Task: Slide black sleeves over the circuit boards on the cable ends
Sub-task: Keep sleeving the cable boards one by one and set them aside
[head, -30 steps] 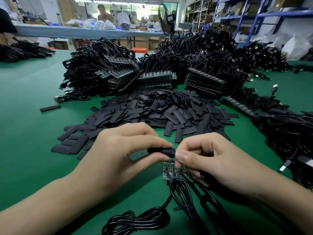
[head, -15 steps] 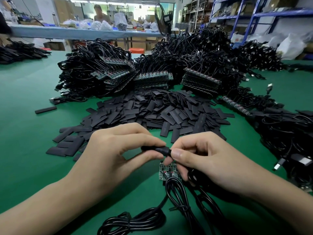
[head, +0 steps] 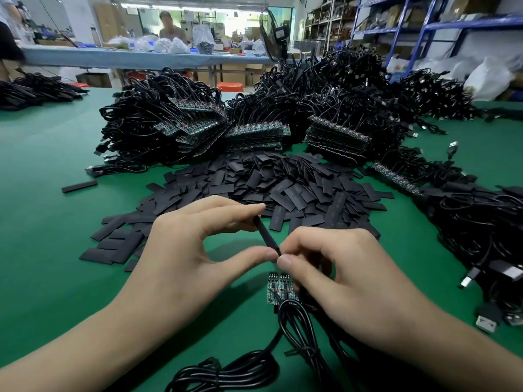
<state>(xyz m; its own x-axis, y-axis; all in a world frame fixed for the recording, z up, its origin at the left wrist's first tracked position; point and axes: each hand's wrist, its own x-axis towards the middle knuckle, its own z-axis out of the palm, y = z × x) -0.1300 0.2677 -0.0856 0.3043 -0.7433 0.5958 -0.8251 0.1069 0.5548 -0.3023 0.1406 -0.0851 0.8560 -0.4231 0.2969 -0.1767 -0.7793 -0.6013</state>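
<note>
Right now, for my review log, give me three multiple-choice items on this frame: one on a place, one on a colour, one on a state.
1. Where do the bare circuit boards lie?
A. Below the hands, on the mat
B. On the sleeve pile
C. On the blue shelf

2. What colour is the table mat?
A. Grey
B. Green
C. White

3. How is the black sleeve held?
A. Lying loose on the mat
B. Pinched between the left hand and right hand
C. Already covering both boards

Answers: 1 A, the boards sit under the fingers, cables trailing toward the camera. 2 B, green throughout. 3 B, fingertips grip its ends, boards uncovered.
</note>
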